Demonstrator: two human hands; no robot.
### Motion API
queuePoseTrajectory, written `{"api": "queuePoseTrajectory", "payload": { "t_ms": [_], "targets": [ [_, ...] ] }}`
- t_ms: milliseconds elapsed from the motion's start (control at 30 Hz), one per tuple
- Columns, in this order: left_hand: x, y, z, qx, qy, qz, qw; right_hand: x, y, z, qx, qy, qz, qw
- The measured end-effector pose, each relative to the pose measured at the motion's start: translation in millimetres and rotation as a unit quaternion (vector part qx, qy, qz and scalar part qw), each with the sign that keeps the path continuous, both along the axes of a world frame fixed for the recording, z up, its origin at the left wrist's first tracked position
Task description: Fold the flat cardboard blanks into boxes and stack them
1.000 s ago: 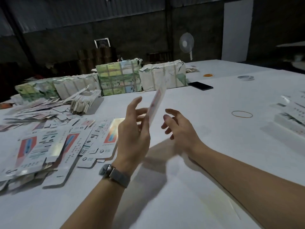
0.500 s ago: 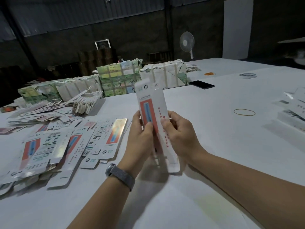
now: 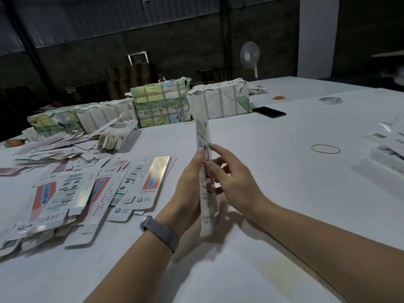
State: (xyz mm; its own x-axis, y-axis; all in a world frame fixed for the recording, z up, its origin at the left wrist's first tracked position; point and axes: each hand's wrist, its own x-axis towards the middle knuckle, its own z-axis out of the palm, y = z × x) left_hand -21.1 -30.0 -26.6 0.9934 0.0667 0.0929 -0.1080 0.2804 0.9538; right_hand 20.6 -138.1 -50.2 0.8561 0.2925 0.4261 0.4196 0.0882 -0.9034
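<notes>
Pinching an edge-on blank [image 3: 205, 171], left hand [image 3: 187, 193] and right hand [image 3: 235, 182] hide its faces.

blank [image 3: 205, 182] upright, edge-on | left hand [image 3: 188, 193] + right hand [image 3: 231, 182] gripping

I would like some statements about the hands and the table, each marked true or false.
1. Both hands, left hand and right hand, hold one cardboard blank upright. True.
2. The phone lies left of the held blank. False: it lies to the right, farther back.
3. A rubber band lies on the table to the right. True.
4. The watch band is on the right wrist. False: it is on the left wrist.
</notes>
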Motion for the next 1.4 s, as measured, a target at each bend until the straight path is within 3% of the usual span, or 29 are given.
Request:
{"api": "queuePoseTrajectory", "payload": {
  "t_ms": [167, 267, 400, 633, 767, 867, 1233, 1400],
  "targets": [
    [-2.2, 3.9, 1.6, -0.008, 0.002, -0.037, 0.999, 0.7, -1.6, 1.1, 0.007, 0.03, -0.028, 0.999],
    [1.0, 7.1, -3.6, 0.051, -0.018, 0.006, 0.999, 0.7, -3.2, 2.7, -0.007, -0.001, -0.073, 0.997],
    [4.0, 7.8, -7.9, 0.053, -0.03, 0.013, 0.998, 1.1, -5.2, 4.4, -0.006, -0.01, -0.106, 0.994],
    [8.8, 7.9, -12.1, 0.084, -0.028, 0.007, 0.996, 4.6, -7.6, 6.6, 0.067, 0.054, -0.02, 0.996],
    [9.5, 6.7, -17.2, 0.212, -0.045, 0.046, 0.975, 6.3, -8.5, 4.0, 0.019, 0.037, -0.035, 0.999],
    [10.5, 6.2, -20.7, 0.251, -0.054, 0.076, 0.963, 7.8, -9.3, 4.3, -0.003, 0.017, -0.04, 0.999],
    [8.7, 5.9, -16.3, 0.176, -0.113, 0.121, 0.97, 0.9, -7.4, 5.7, -0.02, -0.018, -0.002, 1.0],
    [7.9, 3.5, -18.2, 0.182, -0.108, 0.142, 0.967, -2.6, -9.1, 4.1, -0.059, -0.015, 0.009, 0.998]
  ]
}}
